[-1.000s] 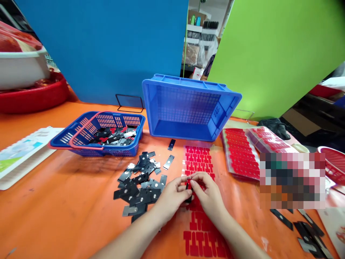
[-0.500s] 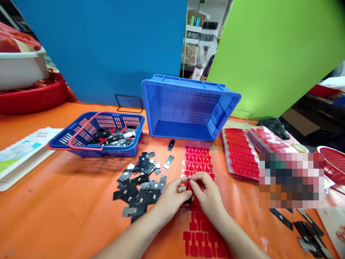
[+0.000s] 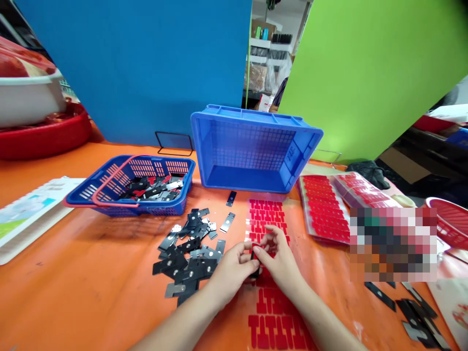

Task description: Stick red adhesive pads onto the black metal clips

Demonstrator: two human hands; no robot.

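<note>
On the orange table [image 3: 91, 273], right hand [image 3: 280, 263] fingers have lifted open.

One head camera, looking forward and down across the orange table [image 3: 73, 273], close over both hands at the bottom centre, blue crate [image 3: 252, 146] and coloured screens filling the far side.

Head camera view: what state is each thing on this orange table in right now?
Left hand: pinching a small black piece.
Right hand: fingertips on the same small black piece.
Blue crate: tipped on its side, open toward the camera, empty.
Blue basket: upright, partly filled with black pieces.
Loose black pieces: heaped beside the left hand.
Red sticker sheet: flat under the hands.
</note>
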